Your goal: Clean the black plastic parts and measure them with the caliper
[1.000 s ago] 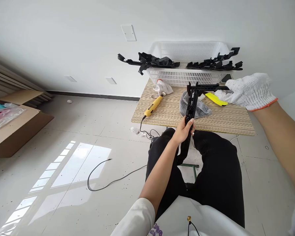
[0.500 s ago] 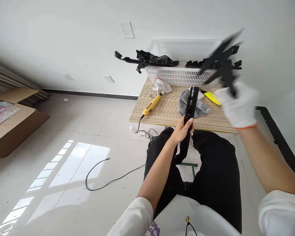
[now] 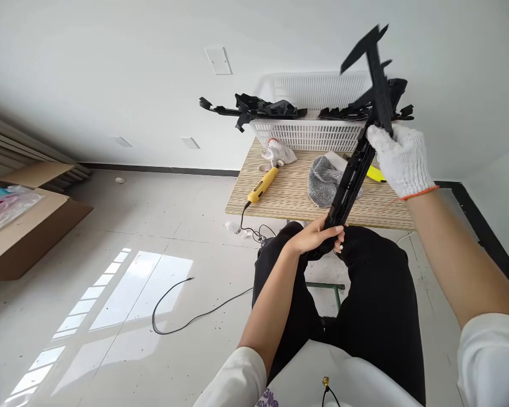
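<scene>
My bare left hand (image 3: 322, 234) is wrapped round the lower end of a long black plastic bar (image 3: 351, 180), which slants up and to the right above my lap. At its upper end is my gloved right hand (image 3: 398, 155), its fingers closed on the base of a branched black plastic piece (image 3: 379, 85). This piece stands up from the glove, its arms spread in front of the basket and wall. The bar's top meets the branched piece beside my right thumb; whether they are joined I cannot tell.
A white plastic basket (image 3: 305, 134) holding several black plastic parts (image 3: 271, 106) stands on the small table (image 3: 275, 202). Before it lie a yellow corded power tool (image 3: 263, 184), a white glove (image 3: 277, 151), a grey cloth (image 3: 321, 183) and a yellow-handled tool (image 3: 375, 174). A cable (image 3: 195, 316) crosses the floor.
My right hand has come left and slightly up with the branched piece, which now stands more upright. My left hand has lowered slightly and tilted the bar right, so its top reaches the glove.
</scene>
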A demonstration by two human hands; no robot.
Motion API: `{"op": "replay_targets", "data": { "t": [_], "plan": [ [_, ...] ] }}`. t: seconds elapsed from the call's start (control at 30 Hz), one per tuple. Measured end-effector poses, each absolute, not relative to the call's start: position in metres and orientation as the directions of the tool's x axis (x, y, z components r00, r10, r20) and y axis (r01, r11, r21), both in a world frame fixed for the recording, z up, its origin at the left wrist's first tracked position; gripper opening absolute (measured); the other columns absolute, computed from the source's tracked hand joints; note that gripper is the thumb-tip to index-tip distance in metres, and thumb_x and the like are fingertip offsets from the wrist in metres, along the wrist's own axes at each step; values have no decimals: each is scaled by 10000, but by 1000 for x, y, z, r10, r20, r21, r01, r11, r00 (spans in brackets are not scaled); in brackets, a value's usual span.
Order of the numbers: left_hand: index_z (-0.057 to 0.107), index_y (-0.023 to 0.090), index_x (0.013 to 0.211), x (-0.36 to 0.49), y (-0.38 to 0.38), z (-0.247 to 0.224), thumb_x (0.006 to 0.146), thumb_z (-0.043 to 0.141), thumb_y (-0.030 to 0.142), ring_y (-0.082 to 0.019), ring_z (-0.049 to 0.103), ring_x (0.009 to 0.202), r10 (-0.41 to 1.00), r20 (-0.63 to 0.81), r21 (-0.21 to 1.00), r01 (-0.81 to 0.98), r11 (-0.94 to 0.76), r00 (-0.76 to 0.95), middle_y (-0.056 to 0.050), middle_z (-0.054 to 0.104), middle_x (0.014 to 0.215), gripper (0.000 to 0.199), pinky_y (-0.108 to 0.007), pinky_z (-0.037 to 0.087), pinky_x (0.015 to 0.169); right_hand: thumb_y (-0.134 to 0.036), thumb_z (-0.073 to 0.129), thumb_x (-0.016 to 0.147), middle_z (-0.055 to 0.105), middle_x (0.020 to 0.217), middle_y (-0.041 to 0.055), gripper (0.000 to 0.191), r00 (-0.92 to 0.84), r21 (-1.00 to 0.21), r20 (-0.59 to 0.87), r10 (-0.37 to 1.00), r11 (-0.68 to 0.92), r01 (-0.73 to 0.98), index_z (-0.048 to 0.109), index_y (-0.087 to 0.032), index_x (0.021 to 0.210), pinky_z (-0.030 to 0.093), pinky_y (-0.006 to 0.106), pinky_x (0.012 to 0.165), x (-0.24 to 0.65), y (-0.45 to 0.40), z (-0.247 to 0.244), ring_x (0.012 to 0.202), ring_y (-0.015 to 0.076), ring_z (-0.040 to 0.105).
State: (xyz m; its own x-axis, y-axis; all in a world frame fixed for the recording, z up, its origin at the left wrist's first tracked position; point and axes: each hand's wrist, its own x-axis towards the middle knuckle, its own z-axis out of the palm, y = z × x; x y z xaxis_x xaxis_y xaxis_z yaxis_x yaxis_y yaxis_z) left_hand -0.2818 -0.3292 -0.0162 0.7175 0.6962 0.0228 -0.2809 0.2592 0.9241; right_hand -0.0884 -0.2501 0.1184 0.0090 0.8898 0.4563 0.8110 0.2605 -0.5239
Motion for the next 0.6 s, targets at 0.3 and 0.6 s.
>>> {"op": "replay_targets", "data": {
  "t": [0.3,0.6],
  "plan": [
    [471,193,966,-272,-330,-23,949,593,519,-100,509,643,683,74,964,-229,138,727,19,526,783,348,-276,503,617,-605,346,968,640,673,118,583,-120,128,536,836,59,990,697,-139,948,220,308,551,-33,-279,112,593,215,555],
    [412,216,939,-278,-330,-18,914,646,508,-102,525,606,765,-1,939,-262,222,644,39,537,757,374,-279,516,585,-314,281,1004,696,937,118,479,-352,494,170,920,230,838,677,-235,1261,135,327,571,-13,-289,122,596,187,475]
  ]
}}
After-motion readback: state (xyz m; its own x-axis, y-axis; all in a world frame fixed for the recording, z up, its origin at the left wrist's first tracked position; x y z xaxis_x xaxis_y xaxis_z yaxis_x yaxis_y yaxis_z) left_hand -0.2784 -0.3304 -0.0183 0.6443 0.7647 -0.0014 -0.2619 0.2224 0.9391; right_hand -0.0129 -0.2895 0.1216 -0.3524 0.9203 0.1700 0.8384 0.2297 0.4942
